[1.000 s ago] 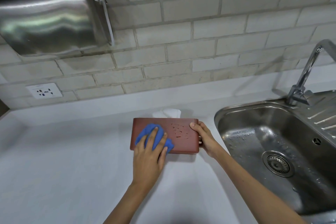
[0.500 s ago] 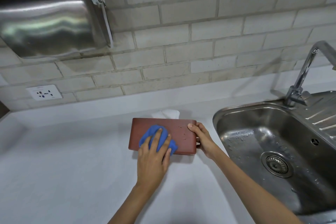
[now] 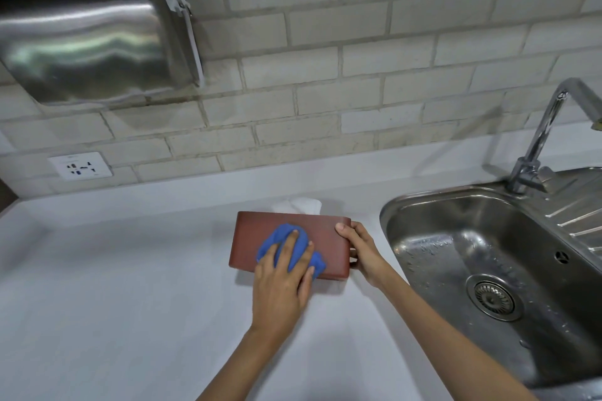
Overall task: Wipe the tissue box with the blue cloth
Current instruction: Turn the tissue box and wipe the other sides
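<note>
A reddish-brown tissue box (image 3: 257, 238) lies on the white counter (image 3: 114, 303), its broad side facing me and a white tissue (image 3: 298, 205) sticking out behind its far edge. My left hand (image 3: 281, 283) presses a crumpled blue cloth (image 3: 286, 239) flat against the middle of that side. My right hand (image 3: 360, 249) grips the box's right end, thumb on top.
A steel sink (image 3: 488, 270) with a drain and a chrome tap (image 3: 537, 146) lies close to the right of the box. A steel hand dryer (image 3: 94, 39) hangs on the brick wall at upper left, with a wall socket (image 3: 79, 166) below it.
My left hand has slid the blue cloth to the right across the box's side. The specks seen on the box's right part a second ago no longer show. The right hand keeps its grip.
</note>
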Motion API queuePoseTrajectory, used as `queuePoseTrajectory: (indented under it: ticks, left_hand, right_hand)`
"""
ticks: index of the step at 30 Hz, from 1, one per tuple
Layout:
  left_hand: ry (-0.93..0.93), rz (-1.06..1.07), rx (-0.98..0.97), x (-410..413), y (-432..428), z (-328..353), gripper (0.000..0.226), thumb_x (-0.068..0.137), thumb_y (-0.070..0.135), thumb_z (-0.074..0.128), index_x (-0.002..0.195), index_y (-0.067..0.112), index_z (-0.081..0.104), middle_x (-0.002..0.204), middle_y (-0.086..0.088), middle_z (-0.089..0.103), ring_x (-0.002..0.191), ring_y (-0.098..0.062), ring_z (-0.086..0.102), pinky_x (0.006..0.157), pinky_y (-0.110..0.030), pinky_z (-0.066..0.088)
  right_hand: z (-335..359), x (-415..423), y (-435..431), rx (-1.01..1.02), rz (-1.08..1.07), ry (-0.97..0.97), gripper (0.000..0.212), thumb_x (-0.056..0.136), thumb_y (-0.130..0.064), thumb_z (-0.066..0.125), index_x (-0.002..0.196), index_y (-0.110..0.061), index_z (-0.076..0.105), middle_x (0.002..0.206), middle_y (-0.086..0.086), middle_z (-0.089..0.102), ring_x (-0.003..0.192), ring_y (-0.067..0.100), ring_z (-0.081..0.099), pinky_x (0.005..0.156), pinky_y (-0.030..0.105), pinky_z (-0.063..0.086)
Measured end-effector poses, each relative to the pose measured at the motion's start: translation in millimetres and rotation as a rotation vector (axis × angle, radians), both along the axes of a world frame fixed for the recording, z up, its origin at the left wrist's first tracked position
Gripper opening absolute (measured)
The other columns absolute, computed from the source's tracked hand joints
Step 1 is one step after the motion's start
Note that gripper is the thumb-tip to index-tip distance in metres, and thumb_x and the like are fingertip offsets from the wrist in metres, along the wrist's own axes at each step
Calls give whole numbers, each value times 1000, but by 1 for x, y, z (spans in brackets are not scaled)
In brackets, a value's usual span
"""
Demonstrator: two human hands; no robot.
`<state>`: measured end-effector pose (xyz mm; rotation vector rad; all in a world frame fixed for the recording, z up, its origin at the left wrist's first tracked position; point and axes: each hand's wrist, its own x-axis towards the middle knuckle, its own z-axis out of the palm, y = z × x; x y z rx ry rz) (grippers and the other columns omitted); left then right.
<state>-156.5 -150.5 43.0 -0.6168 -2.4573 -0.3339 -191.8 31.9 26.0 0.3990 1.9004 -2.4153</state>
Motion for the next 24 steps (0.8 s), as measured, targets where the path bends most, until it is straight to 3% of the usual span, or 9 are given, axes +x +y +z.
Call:
queuePoseTrajectory:
  ticks: [4,7,10,13,17,21,24]
  left_hand:
    - [-103,163,146,-23,22,27,35,85,22,66,119,15,67,132,-14,60,109,-41,60,90,-47,49]
    - [-79,88,118,-22,44,29,36,82,23,68,117,16,68,130,-12,62,104,-39,63,87,-45,52]
    - [-30,5,72,-4,42,15,36,85,33,53,115,20,69,128,-9,63,100,-34,66,83,-41,54]
    - [-11,-39,37,6,18,-3,41,85,36,45,116,22,68,130,-10,62,100,-35,65,85,-41,53]
    - [-96,206,197,-13,-14,1,50,86,40,38,122,18,65,132,-19,57,109,-46,56,91,-56,47]
    - [-194,383,407,-46,-12,21,44,94,32,42,132,13,55,145,-21,42,114,-44,50,98,-50,41]
    - [-152,340,358,-38,22,24,40,93,27,46,127,11,60,140,-21,49,116,-47,51,97,-52,43]
  right_hand:
    - [1,1,-2,-10,-3,8,36,65,-50,67,91,-30,54,75,-11,67,65,10,63,57,24,48]
    - [1,1,0,-28,-11,-1,36,71,-52,68,94,-28,54,75,-11,67,65,10,62,60,25,48]
    - [-1,1,1,-34,-25,-13,33,80,-54,62,92,-24,53,77,-7,65,68,13,60,66,30,45]
    - [2,3,0,-10,-21,-8,37,73,-56,65,89,-25,54,72,-8,65,64,12,61,63,27,48]
    - [3,4,-1,10,-31,-4,34,71,-54,69,82,-27,52,72,-11,60,60,10,57,55,23,44]
    - [1,3,-1,-10,-53,-15,22,83,-46,63,83,-26,52,74,-11,60,60,9,56,55,22,43]
    - [3,4,0,-9,-46,-26,26,80,-48,67,81,-27,51,67,-14,60,53,5,56,53,22,41]
